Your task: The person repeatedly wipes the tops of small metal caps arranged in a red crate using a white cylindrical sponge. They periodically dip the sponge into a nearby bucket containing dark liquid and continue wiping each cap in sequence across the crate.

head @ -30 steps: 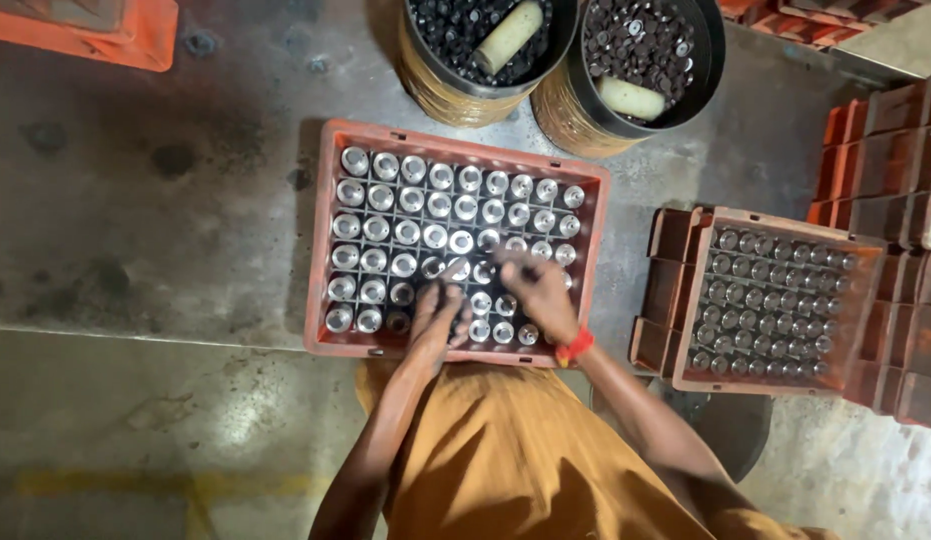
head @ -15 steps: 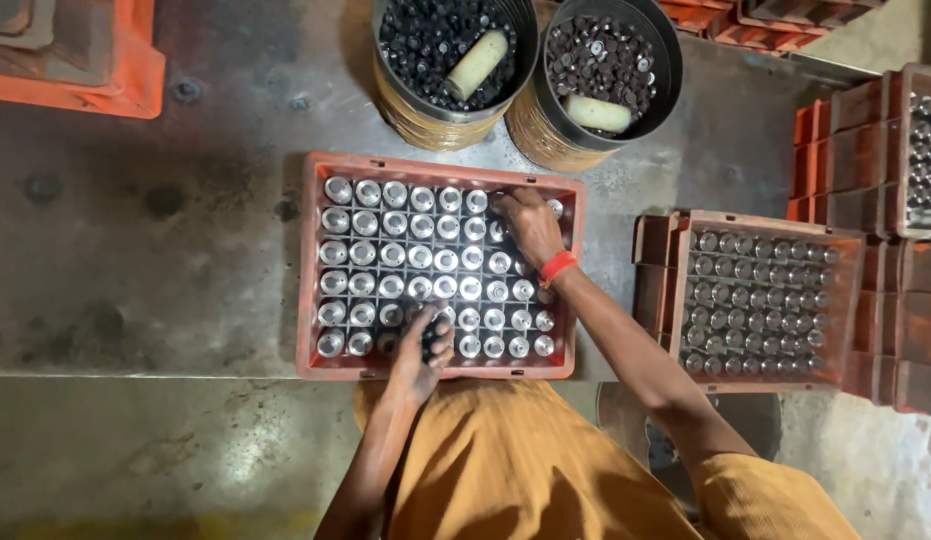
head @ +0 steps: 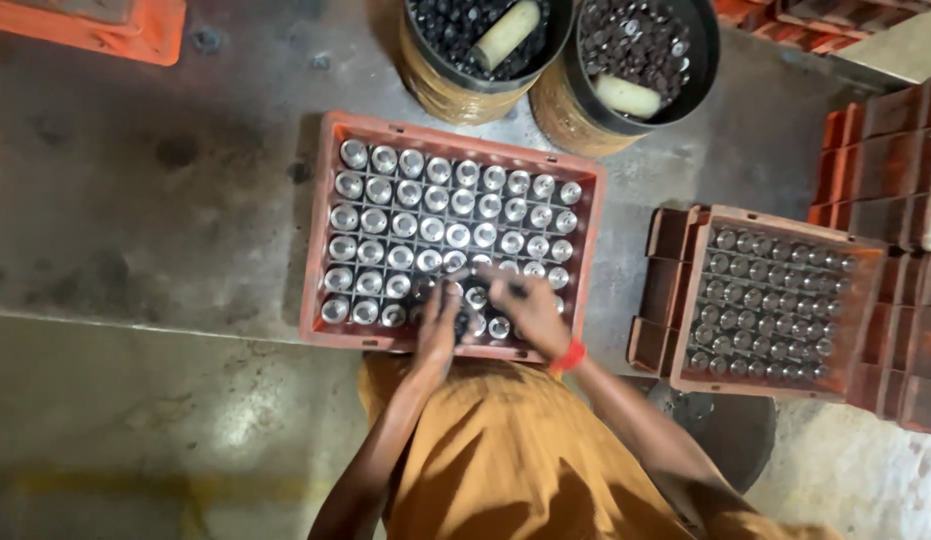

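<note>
Our left hand (head: 437, 318) and right hand (head: 525, 308) press on bottles (head: 475, 297) in the red crate (head: 318, 250); we cannot tell their grip. A hasty push may tip a bottle.

2 buckets (head: 555, 60) behind bottle crate (head: 320, 200)
</note>
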### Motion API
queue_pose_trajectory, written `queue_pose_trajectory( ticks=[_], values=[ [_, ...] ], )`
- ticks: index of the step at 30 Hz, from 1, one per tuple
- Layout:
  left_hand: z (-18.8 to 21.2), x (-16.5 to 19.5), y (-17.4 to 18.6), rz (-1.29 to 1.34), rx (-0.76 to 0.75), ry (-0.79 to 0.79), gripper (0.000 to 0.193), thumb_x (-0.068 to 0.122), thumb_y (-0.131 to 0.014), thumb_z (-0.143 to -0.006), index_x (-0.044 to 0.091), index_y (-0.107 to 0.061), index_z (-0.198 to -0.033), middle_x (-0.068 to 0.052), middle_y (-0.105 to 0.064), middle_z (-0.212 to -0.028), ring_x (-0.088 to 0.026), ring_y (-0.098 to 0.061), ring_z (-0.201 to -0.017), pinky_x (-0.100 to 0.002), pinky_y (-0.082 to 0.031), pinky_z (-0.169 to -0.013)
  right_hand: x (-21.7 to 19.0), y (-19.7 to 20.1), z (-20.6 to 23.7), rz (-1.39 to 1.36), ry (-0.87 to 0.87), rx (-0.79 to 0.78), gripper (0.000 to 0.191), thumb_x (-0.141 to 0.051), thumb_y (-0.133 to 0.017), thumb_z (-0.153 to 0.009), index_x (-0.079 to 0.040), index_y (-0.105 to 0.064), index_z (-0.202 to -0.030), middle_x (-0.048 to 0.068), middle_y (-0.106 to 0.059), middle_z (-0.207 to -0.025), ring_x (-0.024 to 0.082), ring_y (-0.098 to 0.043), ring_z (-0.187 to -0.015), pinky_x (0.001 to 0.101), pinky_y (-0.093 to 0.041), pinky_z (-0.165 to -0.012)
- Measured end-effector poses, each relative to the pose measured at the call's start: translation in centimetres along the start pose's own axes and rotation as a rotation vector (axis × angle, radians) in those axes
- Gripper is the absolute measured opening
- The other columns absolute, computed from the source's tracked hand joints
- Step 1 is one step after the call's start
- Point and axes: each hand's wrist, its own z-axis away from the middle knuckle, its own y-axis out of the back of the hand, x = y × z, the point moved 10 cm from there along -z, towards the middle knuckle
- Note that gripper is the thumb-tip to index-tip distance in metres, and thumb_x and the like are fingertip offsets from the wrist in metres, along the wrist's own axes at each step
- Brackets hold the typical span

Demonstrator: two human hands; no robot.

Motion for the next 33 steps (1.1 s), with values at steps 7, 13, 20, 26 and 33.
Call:
queue_pose_trajectory(
  ticks=[7, 13, 20, 26, 33],
  values=[
    [0.6, -2.8, 0.7, -0.015, 0.009, 0.076, 0.049, 0.051, -0.046, -0.104, 0.012, -0.061, -0.13, -0.004, -0.056, -0.066, -0.01, -0.046, -0.047, -0.022, -0.029, -0.037, 6.0, 1.5, 4.3, -0.208, -0.471, 0.23, 0.024, -0.016, -0.071, -0.094, -0.005, -0.077, -0.115, 0.0, -0.073, -0.087, 0.003, -0.053, -0.065, 0.0211, -0.042, -0.056],
    [-0.1, -1.6, 1.8, 0.311, -0.034, 0.102, 0.037, 0.037, -0.049, -0.104, 0.01, -0.058, -0.127, -0.003, -0.059, -0.072, -0.011, -0.05, -0.053, -0.023, -0.034, -0.043, 6.9, 9.8, 0.1, -0.061, -0.235, 0.45, 0.024, -0.013, -0.075, -0.099, -0.005, -0.077, -0.122, 0.001, -0.063, -0.091, 0.007, -0.054, -0.078, 0.0247, -0.043, -0.067],
    [0.3, 0.3, 1.8, 0.187, 0.006, 0.015, 0.03, 0.036, -0.054, -0.105, 0.009, -0.059, -0.117, -0.005, -0.058, -0.073, -0.01, -0.049, -0.055, -0.023, -0.034, -0.044, 2.6, 11.4, -8.5, 0.751, 0.311, 0.298, 0.016, -0.004, -0.073, -0.086, -0.006, -0.076, -0.101, 0.012, -0.076, -0.101, 0.034, -0.063, -0.098, 0.0434, -0.05, -0.089],
    [0.4, 0.3, 1.3, 0.195, -0.006, 0.037, 0.029, 0.033, -0.058, -0.106, 0.006, -0.06, -0.114, -0.002, -0.058, -0.078, -0.009, -0.048, -0.059, -0.022, -0.034, -0.048, 3.1, 9.7, -11.0, 0.894, 0.231, 0.189, 0.017, -0.005, -0.07, -0.083, -0.012, -0.079, -0.096, 0.009, -0.076, -0.098, 0.031, -0.066, -0.103, 0.0457, -0.05, -0.093],
    [2.1, 1.6, -2.1, 0.082, -0.182, -0.038, 0.047, 0.034, -0.055, -0.102, 0.014, -0.053, -0.145, 0.001, -0.054, -0.077, -0.005, -0.045, -0.058, -0.019, -0.032, -0.046, 2.6, 6.3, -2.4, 0.325, -0.182, 0.165, 0.033, -0.027, -0.068, -0.099, -0.005, -0.075, -0.122, 0.013, -0.076, -0.107, 0.024, -0.061, -0.088, 0.0396, -0.048, -0.08]
  ],
)
